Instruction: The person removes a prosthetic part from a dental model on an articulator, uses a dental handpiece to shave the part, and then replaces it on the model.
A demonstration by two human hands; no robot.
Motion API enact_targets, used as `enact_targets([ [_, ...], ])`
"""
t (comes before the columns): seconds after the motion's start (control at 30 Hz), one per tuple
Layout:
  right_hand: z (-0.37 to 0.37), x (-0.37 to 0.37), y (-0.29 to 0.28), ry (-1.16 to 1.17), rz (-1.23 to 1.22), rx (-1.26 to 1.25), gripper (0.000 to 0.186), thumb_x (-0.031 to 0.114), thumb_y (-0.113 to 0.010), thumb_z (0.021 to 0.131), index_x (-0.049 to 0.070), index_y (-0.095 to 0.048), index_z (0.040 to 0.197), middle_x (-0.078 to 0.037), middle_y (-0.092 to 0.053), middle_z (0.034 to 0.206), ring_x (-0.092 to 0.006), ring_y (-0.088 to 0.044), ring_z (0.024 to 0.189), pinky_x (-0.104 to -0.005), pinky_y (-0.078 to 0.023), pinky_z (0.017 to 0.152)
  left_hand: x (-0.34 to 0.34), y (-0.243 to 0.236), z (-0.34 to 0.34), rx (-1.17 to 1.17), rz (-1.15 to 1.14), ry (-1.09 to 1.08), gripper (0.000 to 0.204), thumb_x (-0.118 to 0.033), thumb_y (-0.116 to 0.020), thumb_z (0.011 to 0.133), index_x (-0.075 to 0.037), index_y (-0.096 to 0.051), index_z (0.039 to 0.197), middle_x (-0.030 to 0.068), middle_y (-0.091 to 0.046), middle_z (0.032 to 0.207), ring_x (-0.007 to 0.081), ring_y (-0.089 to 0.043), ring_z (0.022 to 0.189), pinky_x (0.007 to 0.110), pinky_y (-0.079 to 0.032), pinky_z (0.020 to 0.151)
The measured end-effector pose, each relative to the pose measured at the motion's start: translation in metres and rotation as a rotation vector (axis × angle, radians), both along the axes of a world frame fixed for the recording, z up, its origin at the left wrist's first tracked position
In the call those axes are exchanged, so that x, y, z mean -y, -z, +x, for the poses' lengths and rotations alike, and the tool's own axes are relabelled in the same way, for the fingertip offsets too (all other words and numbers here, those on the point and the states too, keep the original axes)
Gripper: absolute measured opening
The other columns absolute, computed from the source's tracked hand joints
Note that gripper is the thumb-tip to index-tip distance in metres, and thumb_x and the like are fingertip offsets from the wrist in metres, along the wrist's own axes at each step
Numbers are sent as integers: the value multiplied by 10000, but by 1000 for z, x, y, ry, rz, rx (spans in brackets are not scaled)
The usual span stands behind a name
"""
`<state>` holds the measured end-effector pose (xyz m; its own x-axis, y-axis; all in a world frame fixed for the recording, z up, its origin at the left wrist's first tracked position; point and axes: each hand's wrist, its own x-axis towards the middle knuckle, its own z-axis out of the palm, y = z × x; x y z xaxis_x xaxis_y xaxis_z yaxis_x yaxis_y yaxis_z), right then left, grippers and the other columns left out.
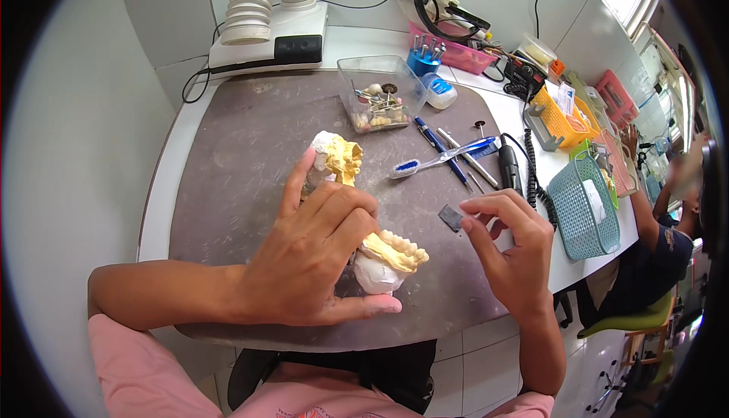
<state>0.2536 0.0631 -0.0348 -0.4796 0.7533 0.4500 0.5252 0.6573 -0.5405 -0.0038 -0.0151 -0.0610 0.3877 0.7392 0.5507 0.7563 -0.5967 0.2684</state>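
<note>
My left hand (300, 255) is spread over a dental model in two halves, with the thumb and index finger stretched to its outer ends. One yellow-and-white cast (343, 160) lies beyond the fingers. The other cast (382, 272), white at its base and bearing a row of cream teeth, sits by the thumb. Whatever joins the halves is hidden under my palm. To the right, my right hand (512, 247) pinches a small dark sheet (449, 218) by its edge between thumb and index finger, just above the grey mat (228, 160) and apart from the casts.
A toothbrush (448, 157), pens and a corded handpiece (509, 166) lie right of centre. A clear box (380, 69) with small parts, a blue bur holder (424, 57) and a white suction unit (266, 46) stand behind. Baskets (581, 205) line the right; a person sits beyond.
</note>
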Motion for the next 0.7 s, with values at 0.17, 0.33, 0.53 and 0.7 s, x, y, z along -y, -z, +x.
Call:
enact_targets([
  [0.17,-21,3,-22,-210,-386,-176,124,108,-755,911,-4,-759,965,-74,-752,864,-127,-690,758,-266,-529,661,0,2,0,1,-6,8,662,-649,-725,827,-28,-568,994,132,-561,1100,321,-574,1070,683,-121,1198],
  [0.33,-34,-1,-27,-334,-576,-198,146,127,-752,922,-14,-756,960,-60,-748,845,-101,-676,759,-261,-533,677,2,-1,-1,-3,-20,19,646,-643,-723,832,-35,-573,992,139,-555,1103,324,-572,1076,690,-125,1195],
  [0.53,-38,-2,-32,-365,-703,-148,161,143,-753,929,-16,-753,955,-54,-741,831,-96,-671,760,-258,-537,685,1,1,-2,0,-20,33,640,-636,-729,830,-38,-578,1004,139,-553,1100,321,-574,1085,694,-125,1194],
  [0.7,-38,-5,-30,-371,-780,-107,182,159,-764,928,-22,-746,946,-39,-727,810,-76,-659,744,-240,-528,675,2,1,-2,5,-15,35,638,-624,-746,821,-39,-580,1014,136,-552,1097,320,-582,1079,698,-124,1193],
])
